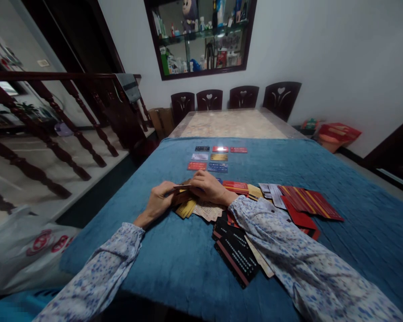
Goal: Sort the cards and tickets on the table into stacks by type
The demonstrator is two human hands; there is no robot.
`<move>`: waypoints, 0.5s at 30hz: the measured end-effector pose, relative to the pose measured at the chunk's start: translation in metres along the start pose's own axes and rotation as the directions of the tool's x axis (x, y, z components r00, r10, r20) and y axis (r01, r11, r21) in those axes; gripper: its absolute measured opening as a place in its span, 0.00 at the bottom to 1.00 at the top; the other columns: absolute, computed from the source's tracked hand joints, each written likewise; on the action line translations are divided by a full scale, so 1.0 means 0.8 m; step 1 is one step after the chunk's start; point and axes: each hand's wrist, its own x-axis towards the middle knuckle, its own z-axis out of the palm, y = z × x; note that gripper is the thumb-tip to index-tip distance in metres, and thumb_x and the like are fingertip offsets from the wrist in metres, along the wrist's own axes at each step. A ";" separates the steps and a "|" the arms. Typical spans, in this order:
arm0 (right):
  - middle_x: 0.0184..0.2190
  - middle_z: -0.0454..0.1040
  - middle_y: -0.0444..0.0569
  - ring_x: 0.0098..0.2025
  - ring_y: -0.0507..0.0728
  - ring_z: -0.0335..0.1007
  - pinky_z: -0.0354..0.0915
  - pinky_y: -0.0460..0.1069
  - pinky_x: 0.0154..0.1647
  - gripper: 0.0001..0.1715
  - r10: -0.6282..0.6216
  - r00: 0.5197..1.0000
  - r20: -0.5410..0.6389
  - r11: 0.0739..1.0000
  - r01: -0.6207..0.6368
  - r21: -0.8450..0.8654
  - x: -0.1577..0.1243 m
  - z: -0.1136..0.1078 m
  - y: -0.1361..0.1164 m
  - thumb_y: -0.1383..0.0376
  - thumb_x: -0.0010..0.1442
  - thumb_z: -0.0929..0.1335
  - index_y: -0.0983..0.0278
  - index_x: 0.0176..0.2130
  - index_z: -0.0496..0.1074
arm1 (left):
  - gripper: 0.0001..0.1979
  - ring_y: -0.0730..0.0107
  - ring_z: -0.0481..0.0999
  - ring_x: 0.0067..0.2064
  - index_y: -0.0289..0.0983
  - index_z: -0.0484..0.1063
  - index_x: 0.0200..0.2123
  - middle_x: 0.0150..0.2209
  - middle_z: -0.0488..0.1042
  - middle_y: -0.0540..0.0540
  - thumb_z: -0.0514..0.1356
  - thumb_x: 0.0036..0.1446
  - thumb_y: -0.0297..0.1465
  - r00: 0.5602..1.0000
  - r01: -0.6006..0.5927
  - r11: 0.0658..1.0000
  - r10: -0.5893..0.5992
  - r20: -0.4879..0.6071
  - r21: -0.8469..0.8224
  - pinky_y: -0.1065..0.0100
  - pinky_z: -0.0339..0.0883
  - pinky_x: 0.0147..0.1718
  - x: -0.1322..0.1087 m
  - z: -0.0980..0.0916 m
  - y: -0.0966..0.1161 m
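Note:
My left hand (159,199) pinches the left end of a thin card (182,187) held level above the blue cloth. At its other end are the bent fingers of my right hand (208,187), closed on the same card. Beneath and beside my hands lie yellow cards (187,208) and pale printed cards (208,210). Black cards (238,255) fan out below my right forearm. Red striped cards (310,202) spread to the right, near white cards (272,193). Beyond my hands, several cards lie in short rows, among them a gold one (219,157) and a blue one (218,167).
The blue cloth (147,268) covers the near part of the table, with bare marble top (235,123) behind it. Dark chairs (243,97) stand at the far end. A white plastic bag (27,250) is at the left, below a wooden railing (53,156).

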 end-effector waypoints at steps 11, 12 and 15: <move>0.34 0.76 0.52 0.39 0.58 0.64 0.60 0.54 0.42 0.14 0.048 0.997 -0.053 0.997 -0.051 -0.059 0.003 -0.007 -0.007 0.65 0.73 0.61 0.64 0.44 0.74 | 0.10 0.66 0.81 0.39 0.37 0.80 0.42 0.39 0.83 0.44 0.60 0.61 0.30 0.999 -0.003 1.000 0.004 -0.032 0.026 0.65 0.76 0.42 0.000 0.000 -0.007; 0.34 0.75 0.52 0.39 0.59 0.63 0.59 0.54 0.41 0.14 0.050 0.997 -0.061 0.996 -0.054 -0.069 0.004 -0.008 -0.008 0.65 0.73 0.61 0.64 0.44 0.74 | 0.10 0.66 0.81 0.38 0.37 0.80 0.43 0.38 0.83 0.45 0.60 0.60 0.30 0.999 -0.004 0.999 0.005 -0.040 0.036 0.65 0.76 0.41 0.000 -0.001 -0.007; 0.34 0.74 0.52 0.39 0.59 0.62 0.59 0.54 0.41 0.14 0.049 0.995 -0.086 0.994 -0.057 -0.089 0.004 -0.010 -0.009 0.65 0.73 0.60 0.64 0.45 0.74 | 0.10 0.66 0.80 0.37 0.37 0.80 0.42 0.38 0.82 0.45 0.60 0.60 0.30 0.998 0.000 0.998 0.004 -0.065 0.069 0.64 0.76 0.42 0.001 -0.004 -0.004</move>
